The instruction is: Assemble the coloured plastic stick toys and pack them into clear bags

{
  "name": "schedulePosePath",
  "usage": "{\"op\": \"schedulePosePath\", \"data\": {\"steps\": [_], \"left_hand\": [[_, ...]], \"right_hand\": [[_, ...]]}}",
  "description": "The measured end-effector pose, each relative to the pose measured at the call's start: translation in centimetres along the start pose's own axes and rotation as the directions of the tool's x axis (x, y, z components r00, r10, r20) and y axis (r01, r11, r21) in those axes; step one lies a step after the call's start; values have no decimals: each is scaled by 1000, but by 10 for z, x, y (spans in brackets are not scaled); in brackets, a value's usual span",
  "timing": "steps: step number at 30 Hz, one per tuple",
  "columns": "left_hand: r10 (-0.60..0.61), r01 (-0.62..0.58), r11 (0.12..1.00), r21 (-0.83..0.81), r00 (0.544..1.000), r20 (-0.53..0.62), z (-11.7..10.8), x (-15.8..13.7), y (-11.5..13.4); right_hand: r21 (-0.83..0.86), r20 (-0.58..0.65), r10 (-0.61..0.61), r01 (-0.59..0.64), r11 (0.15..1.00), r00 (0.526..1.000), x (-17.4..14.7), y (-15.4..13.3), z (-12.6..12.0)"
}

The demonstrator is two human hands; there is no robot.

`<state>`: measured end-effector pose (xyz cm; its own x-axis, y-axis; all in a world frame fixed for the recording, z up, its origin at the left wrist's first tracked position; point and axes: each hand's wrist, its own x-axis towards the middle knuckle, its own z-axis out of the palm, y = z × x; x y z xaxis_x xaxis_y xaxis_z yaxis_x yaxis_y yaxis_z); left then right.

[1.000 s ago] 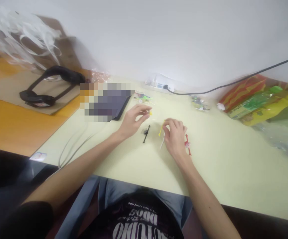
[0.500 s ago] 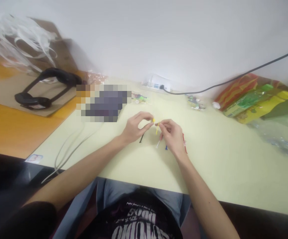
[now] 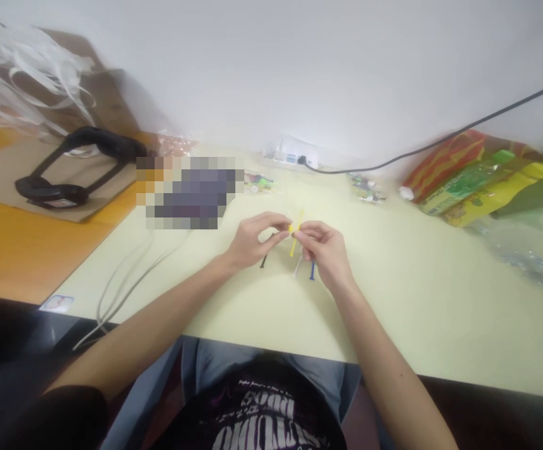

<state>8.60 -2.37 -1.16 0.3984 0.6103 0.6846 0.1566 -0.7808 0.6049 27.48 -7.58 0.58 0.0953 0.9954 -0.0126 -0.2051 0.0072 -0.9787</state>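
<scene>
Pale tabletop (image 3: 421, 300) against a white wall (image 3: 234, 81); clock directions are from the point where my fingertips nearly meet. Left hand (image 3: 289, 229) comes in from 8 o'clock, thumb and fingers pinched on a small yellow piece (image 3: 291, 229). Right hand (image 3: 296, 231) comes in from 4, pinched on a yellow rod (image 3: 293, 249). Rod sits between the hands, upper end toward 1, lower end toward 6, its middle right by the yellow piece. Can't tell if the two are touching or joined. On the tabletop: black rod (image 3: 264, 259) at 7-8, just under the left hand; white rod (image 3: 298, 267) at 6; blue rod (image 3: 312, 271) at 5, partly hidden by the right hand. Small coloured parts (image 3: 259, 182) at 11, another cluster (image 3: 366, 189) at 2, both blurry.
</scene>
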Motion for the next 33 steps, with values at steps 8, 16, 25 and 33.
{"op": "schedulePosePath", "data": {"steps": [8,16,25,33], "left_hand": [[-215,218,918,-331,975,45,9,-1,7],[-211,228,903,-364,974,88,7,0,13],[-271,246,879,-409,963,-3,18,-4,18],[-270,248,875,-416,963,7,16,-4,18]], "right_hand": [[75,55,20,-24,997,998,-2,1,-1],[111,107,67,-79,991,992,-2,-2,-3],[155,136,82,-103,982,987,-1,-1,-6],[140,187,161,-189,972,969,-2,0,-6]]}}
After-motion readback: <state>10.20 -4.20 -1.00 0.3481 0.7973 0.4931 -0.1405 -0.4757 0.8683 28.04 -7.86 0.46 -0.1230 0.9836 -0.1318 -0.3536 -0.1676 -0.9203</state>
